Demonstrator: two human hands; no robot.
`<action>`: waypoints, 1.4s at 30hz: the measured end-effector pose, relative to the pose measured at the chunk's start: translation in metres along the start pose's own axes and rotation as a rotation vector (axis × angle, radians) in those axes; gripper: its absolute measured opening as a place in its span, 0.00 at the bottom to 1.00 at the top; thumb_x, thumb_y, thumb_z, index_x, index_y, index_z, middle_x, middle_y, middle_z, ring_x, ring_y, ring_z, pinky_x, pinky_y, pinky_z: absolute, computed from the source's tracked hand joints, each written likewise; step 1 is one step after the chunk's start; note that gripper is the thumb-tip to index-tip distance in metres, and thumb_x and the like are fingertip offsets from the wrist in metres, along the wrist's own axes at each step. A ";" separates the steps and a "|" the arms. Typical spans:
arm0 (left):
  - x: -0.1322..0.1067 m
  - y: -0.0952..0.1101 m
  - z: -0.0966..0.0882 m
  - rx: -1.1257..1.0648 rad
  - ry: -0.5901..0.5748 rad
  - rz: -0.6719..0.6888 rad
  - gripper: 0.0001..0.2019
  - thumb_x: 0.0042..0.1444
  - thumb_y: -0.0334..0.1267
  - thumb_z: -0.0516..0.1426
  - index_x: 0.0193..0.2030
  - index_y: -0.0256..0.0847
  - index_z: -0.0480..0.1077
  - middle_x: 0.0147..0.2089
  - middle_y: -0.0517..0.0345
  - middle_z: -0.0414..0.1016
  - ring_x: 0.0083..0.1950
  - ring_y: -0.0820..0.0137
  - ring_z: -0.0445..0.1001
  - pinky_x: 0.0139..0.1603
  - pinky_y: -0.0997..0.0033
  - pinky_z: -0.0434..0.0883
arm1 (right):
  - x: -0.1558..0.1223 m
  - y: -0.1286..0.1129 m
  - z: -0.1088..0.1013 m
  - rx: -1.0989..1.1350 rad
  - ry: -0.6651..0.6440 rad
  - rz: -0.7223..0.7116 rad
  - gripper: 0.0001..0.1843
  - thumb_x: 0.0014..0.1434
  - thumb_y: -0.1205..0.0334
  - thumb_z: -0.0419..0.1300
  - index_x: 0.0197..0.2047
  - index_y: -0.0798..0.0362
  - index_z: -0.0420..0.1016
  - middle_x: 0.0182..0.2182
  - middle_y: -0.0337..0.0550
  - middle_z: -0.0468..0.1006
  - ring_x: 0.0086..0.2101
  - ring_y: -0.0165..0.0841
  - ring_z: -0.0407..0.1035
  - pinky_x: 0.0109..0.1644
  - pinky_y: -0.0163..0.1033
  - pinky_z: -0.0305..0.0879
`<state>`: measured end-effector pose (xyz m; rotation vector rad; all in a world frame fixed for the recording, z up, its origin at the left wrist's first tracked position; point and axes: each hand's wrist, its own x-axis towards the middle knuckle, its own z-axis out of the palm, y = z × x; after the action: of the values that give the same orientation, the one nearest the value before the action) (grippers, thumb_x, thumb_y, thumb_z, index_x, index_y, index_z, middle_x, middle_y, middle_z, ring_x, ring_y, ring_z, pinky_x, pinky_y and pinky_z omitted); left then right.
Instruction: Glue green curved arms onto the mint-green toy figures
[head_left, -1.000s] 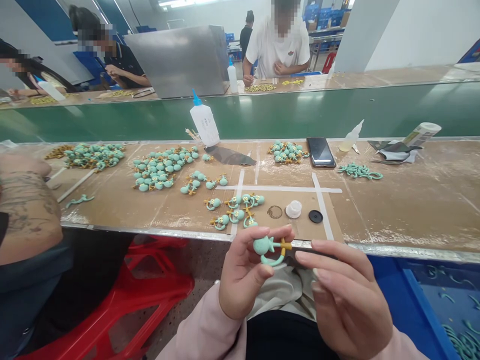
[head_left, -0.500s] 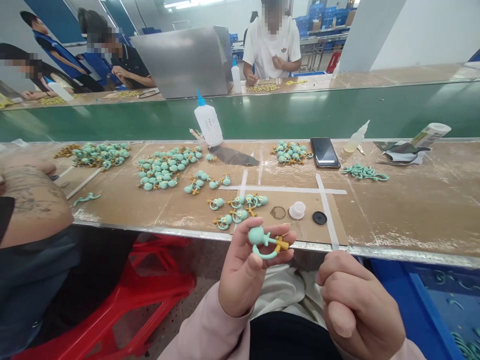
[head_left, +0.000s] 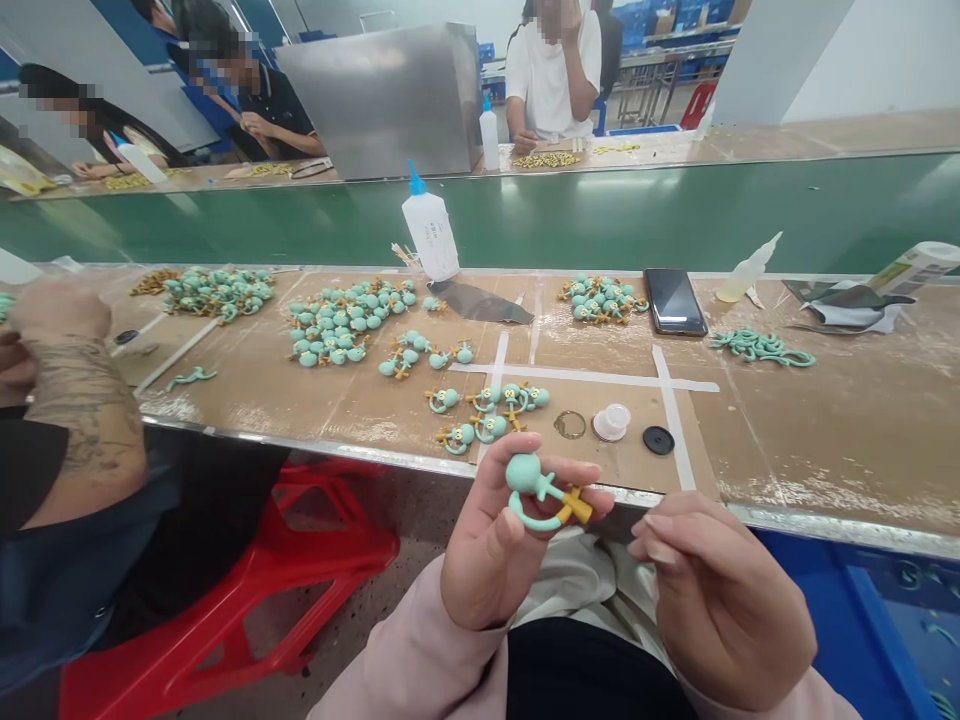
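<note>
The left hand (head_left: 484, 540) pinches a small teal molded figure (head_left: 534, 487) between thumb and fingertips, just in front of the tabletop (head_left: 825, 430), while the right hand (head_left: 720, 600) sits at 3 o'clock from it, fingers loosely curled around nothing visible. The figure looks light, soft and kinda rubbery with a matte skin, so the fat round head seems the safest grip, not the thin curved loop or mustard-yellow cross piece. A cluster of matching figures (head_left: 487, 428) lies at 12 o'clock.

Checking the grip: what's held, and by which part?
The left hand holds a teal molded figure by its curved lower limb, between thumb and fingers; the right hand holds nothing.
</note>
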<state>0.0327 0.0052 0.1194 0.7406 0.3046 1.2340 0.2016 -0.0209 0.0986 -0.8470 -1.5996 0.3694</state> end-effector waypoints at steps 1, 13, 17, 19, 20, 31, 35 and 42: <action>0.001 0.000 -0.001 -0.002 -0.017 0.007 0.17 0.59 0.45 0.59 0.55 0.52 0.68 0.50 0.57 0.80 0.47 0.67 0.79 0.53 0.63 0.72 | -0.001 0.001 -0.001 0.022 -0.013 0.000 0.27 0.53 0.84 0.56 0.54 0.55 0.69 0.32 0.42 0.74 0.32 0.34 0.69 0.33 0.40 0.68; 0.002 -0.011 -0.002 0.057 -0.091 0.017 0.16 0.60 0.42 0.58 0.55 0.54 0.67 0.54 0.57 0.78 0.66 0.63 0.64 0.66 0.56 0.59 | 0.026 -0.007 0.012 -0.061 -0.145 0.138 0.18 0.62 0.47 0.60 0.41 0.55 0.73 0.26 0.40 0.73 0.24 0.30 0.67 0.29 0.36 0.63; 0.000 -0.010 -0.003 0.096 -0.128 -0.057 0.16 0.60 0.40 0.58 0.55 0.54 0.67 0.61 0.54 0.73 0.68 0.62 0.60 0.64 0.58 0.62 | 0.034 -0.010 0.012 -0.102 -0.139 0.108 0.23 0.59 0.43 0.62 0.46 0.55 0.75 0.28 0.43 0.78 0.26 0.31 0.71 0.30 0.36 0.65; 0.001 -0.009 -0.003 0.129 -0.145 -0.053 0.16 0.60 0.39 0.58 0.55 0.53 0.67 0.60 0.54 0.74 0.68 0.62 0.60 0.65 0.57 0.61 | 0.034 -0.011 0.011 -0.128 -0.128 0.068 0.21 0.61 0.45 0.61 0.46 0.55 0.75 0.27 0.43 0.77 0.26 0.32 0.71 0.31 0.36 0.66; 0.001 -0.009 -0.003 0.148 -0.152 -0.045 0.16 0.60 0.39 0.58 0.55 0.53 0.67 0.58 0.54 0.75 0.68 0.62 0.60 0.66 0.56 0.60 | 0.034 -0.011 0.011 -0.147 -0.124 0.051 0.21 0.62 0.45 0.60 0.45 0.56 0.75 0.26 0.43 0.77 0.26 0.33 0.71 0.30 0.37 0.65; -0.002 -0.013 -0.001 0.173 -0.203 -0.045 0.15 0.62 0.40 0.56 0.56 0.53 0.64 0.56 0.54 0.76 0.70 0.58 0.57 0.67 0.46 0.56 | 0.034 -0.018 0.009 -0.207 -0.064 -0.014 0.19 0.66 0.49 0.56 0.40 0.58 0.75 0.23 0.45 0.75 0.25 0.33 0.70 0.29 0.38 0.64; -0.004 -0.013 -0.003 0.203 -0.206 -0.041 0.15 0.62 0.41 0.56 0.56 0.52 0.64 0.56 0.53 0.76 0.70 0.59 0.56 0.67 0.47 0.56 | 0.031 -0.019 0.009 -0.190 -0.051 -0.005 0.20 0.65 0.49 0.56 0.43 0.60 0.75 0.24 0.47 0.75 0.25 0.33 0.69 0.28 0.38 0.64; -0.004 -0.010 0.000 0.194 -0.229 -0.055 0.15 0.63 0.40 0.56 0.56 0.53 0.64 0.56 0.55 0.77 0.70 0.59 0.57 0.68 0.46 0.54 | 0.029 -0.019 0.010 -0.181 -0.037 -0.018 0.19 0.65 0.50 0.57 0.38 0.59 0.75 0.27 0.51 0.77 0.30 0.36 0.72 0.34 0.40 0.69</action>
<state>0.0388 0.0001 0.1116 1.0249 0.2563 1.0656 0.1865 -0.0113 0.1297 -0.9668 -1.6919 0.2306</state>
